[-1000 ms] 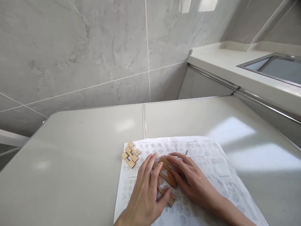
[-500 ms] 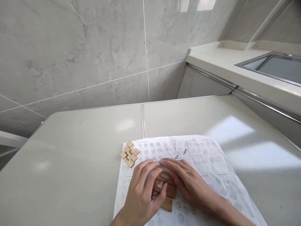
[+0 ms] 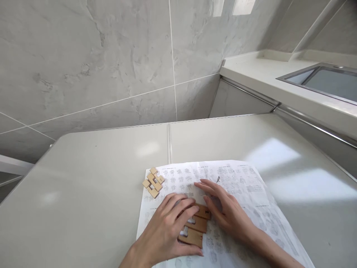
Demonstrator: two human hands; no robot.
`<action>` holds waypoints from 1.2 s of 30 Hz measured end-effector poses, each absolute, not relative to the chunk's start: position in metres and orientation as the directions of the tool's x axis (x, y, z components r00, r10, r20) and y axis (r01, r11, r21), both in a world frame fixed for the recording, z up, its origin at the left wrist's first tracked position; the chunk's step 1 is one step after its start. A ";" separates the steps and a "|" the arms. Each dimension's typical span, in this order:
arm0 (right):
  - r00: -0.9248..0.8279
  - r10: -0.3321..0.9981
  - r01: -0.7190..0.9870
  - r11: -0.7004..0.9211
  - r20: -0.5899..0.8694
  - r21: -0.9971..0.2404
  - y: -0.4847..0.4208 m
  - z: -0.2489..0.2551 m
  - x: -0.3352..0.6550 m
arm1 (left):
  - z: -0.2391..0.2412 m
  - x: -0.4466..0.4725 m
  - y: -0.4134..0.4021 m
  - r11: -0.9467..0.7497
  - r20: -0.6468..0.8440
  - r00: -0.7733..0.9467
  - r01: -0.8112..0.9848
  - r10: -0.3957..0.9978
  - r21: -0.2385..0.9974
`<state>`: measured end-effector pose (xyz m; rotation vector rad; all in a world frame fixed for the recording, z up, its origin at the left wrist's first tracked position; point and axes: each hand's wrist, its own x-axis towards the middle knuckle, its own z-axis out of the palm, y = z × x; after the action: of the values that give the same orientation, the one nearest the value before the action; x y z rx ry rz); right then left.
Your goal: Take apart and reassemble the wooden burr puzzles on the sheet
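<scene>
Nearest the camera, at about 6 o'clock, the left hand (image 3: 164, 234) lies spread over a row of flat wooden puzzle pieces (image 3: 198, 223) — fingers flat and apart, pressing down rather than closed around anything. The right hand (image 3: 225, 212) rests just beside the pieces at their 3 o'clock edge, its fingers likewise extended and loose, touching the pieces' end and the printed sheet (image 3: 251, 193) under them; neither grip is clamped on anything. The pieces sit side by side on the sheet, notches showing, one marked with a number. They look light, stiff and smooth, likely to slide on the paper — best pinched across the long edges, away from the thin notched parts. Further out, at 11 o'clock from the hands, a small assembled wooden cluster (image 3: 154, 182) sits at the sheet's corner. Beyond, the pale surface (image 3: 97, 175) runs to a grey tiled wall (image 3: 111, 67).
</scene>
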<state>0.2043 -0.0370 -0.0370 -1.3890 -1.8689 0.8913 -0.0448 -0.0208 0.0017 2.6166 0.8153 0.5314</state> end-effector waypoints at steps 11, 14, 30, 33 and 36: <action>-0.259 0.961 0.516 0.220 0.094 -0.828 -0.034 -0.036 0.203 | 0.007 -0.063 -0.024 -0.770 0.300 0.713 0.545 0.634 0.333; -0.270 0.959 0.550 0.228 0.087 -0.804 -0.034 -0.034 0.204 | 0.006 -0.089 -0.033 -0.753 0.330 0.677 0.609 0.657 0.249; -0.266 0.956 0.505 0.246 0.122 -0.828 -0.035 -0.032 0.206 | -0.002 -0.170 -0.036 -0.641 0.397 0.523 0.718 0.754 0.271; -0.248 0.961 0.379 0.211 0.121 -0.901 -0.033 -0.030 0.207 | -0.001 -0.170 -0.034 -0.449 0.390 0.269 0.739 0.881 0.503; -0.237 0.963 0.291 0.194 0.126 -0.937 -0.030 -0.027 0.210 | 0.004 -0.168 -0.026 -0.220 0.291 0.023 0.712 0.956 0.667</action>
<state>0.2102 -0.0304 -0.0266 -1.1985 -1.6787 1.0726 -0.1675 -0.0261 0.0042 1.9723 1.7059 1.0148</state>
